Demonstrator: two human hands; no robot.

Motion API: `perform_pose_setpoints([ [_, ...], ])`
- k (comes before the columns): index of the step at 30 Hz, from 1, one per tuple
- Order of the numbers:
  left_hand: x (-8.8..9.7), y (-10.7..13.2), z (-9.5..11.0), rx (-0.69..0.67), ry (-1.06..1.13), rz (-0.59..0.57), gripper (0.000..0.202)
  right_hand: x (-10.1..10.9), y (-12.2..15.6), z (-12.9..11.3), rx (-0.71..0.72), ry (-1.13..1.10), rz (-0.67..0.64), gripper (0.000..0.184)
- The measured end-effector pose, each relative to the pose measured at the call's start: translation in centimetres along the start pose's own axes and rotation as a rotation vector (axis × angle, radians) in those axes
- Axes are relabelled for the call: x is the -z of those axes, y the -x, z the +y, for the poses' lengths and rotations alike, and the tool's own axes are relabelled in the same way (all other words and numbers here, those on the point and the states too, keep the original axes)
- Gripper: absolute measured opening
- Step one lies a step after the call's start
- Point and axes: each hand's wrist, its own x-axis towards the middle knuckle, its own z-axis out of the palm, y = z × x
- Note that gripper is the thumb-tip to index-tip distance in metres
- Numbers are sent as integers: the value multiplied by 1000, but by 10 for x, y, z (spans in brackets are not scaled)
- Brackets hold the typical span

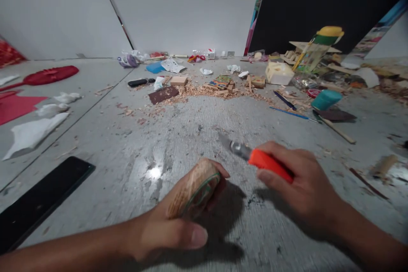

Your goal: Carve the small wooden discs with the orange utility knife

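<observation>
My left hand (174,216) is closed round a rounded block of pale wood (193,188) with green pencil lines on it, held low over the grey floor. My right hand (301,187) grips an orange-handled craft knife (255,157). Its metal blade points up and to the left, a short way right of the wood and not touching it.
Wood shavings (204,91), small wood blocks, a dark sandpaper sheet (163,94) and pencils lie farther off. A teal cup (325,99) and a wooden model (314,53) stand at right. A black phone (41,197) lies at left, beside white tissues and red paper.
</observation>
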Motion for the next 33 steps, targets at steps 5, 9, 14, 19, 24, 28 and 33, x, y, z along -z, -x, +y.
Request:
perform_pose_setpoints([
  [5,-2,-4,1,17,115,24,64,-4,7,-12,108,21,-72,34],
  [9,1,-3,-3,43,105,31,70,-10,11,-17,111,44,-91,37],
  [14,5,-5,-2,25,-5,4,53,-17,13,-18,79,32,-118,36],
  [19,7,-9,-4,-26,-56,15,63,-19,17,-14,64,-6,-138,24],
  [24,4,-10,-4,-35,-133,70,63,-17,17,-12,35,-16,-185,22],
  [28,1,-10,-1,-37,-182,110,69,-14,14,-13,58,28,-149,23],
  [33,4,-8,-3,-28,-151,48,53,-11,12,-4,140,17,-96,28],
])
